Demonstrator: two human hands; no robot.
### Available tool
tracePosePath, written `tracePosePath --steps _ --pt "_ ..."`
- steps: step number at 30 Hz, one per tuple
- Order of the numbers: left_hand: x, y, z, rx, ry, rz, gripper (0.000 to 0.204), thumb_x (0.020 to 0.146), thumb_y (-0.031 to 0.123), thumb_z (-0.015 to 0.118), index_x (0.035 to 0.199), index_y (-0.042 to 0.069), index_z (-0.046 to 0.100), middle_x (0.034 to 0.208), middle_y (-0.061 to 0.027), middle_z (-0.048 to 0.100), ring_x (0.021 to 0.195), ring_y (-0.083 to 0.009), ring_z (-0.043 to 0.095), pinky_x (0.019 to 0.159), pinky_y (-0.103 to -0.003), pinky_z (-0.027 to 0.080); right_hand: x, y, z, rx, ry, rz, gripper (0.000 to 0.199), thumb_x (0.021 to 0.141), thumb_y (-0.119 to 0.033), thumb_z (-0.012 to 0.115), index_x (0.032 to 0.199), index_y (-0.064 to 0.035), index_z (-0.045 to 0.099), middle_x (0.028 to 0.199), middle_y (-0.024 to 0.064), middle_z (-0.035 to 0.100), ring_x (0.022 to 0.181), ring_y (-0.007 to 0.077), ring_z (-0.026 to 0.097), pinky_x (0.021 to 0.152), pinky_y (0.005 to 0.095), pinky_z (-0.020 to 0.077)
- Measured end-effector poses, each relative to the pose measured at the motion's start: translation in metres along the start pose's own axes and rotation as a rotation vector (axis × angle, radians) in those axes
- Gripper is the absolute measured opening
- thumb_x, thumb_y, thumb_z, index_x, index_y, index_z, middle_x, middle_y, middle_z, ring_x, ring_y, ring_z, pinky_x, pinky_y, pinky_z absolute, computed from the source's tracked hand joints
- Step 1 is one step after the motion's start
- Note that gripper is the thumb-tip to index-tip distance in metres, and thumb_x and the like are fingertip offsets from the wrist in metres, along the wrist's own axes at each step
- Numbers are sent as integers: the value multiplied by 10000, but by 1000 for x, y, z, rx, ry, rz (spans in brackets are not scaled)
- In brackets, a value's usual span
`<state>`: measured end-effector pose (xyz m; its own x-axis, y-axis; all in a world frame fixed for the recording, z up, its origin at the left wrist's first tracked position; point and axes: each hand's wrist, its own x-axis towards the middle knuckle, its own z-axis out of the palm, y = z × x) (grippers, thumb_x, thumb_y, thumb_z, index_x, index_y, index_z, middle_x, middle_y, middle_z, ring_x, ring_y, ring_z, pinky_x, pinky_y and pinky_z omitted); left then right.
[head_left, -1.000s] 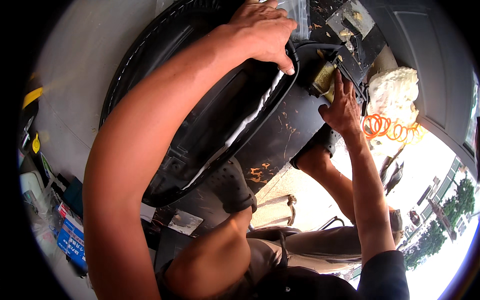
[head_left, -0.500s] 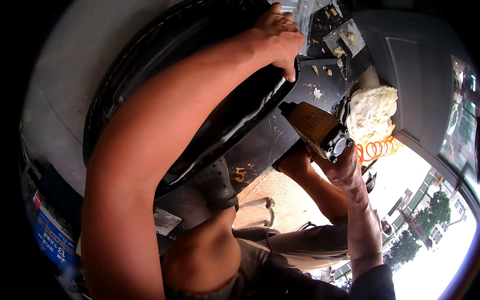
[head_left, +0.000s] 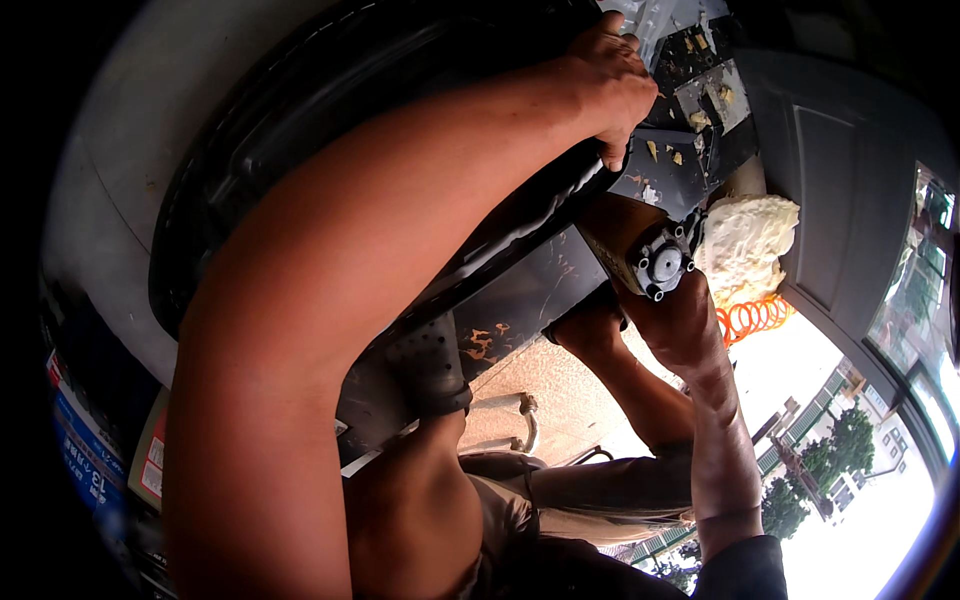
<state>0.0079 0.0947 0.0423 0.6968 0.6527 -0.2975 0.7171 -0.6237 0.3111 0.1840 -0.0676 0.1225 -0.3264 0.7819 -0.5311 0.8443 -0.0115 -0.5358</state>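
Tool has neared shell; scuffed surface beneath.

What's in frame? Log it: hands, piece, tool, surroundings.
left hand: on the black shell's rim
right hand: grip around the tool
piece: black shell, white strip along its near edge
tool: brownish body, round metal cap; contact with rim unclear
surroundings: cream foam, orange coiled hose
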Motion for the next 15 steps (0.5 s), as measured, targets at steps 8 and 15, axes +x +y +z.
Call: tracePosePath --steps 8,15 --pt "11 9 10 63 103 -2 664 549 659 850 1017 192 795 1071 1 751 1203 -190 552 1052 -448 247 2 1 6 264 109 136 363 891 -61 714 1222 34 599 1083 141 702 981 193 674 839 342 547" --pt "15 7 14 51 93 -3 704 558 663 849 1066 180 778 1111 11 739 1222 -195 549 1051 -448 253 1 -1 -21 233 104 217 367 866 -54 736 1206 41 633 1075 135 723 942 176 703 799 332 565"
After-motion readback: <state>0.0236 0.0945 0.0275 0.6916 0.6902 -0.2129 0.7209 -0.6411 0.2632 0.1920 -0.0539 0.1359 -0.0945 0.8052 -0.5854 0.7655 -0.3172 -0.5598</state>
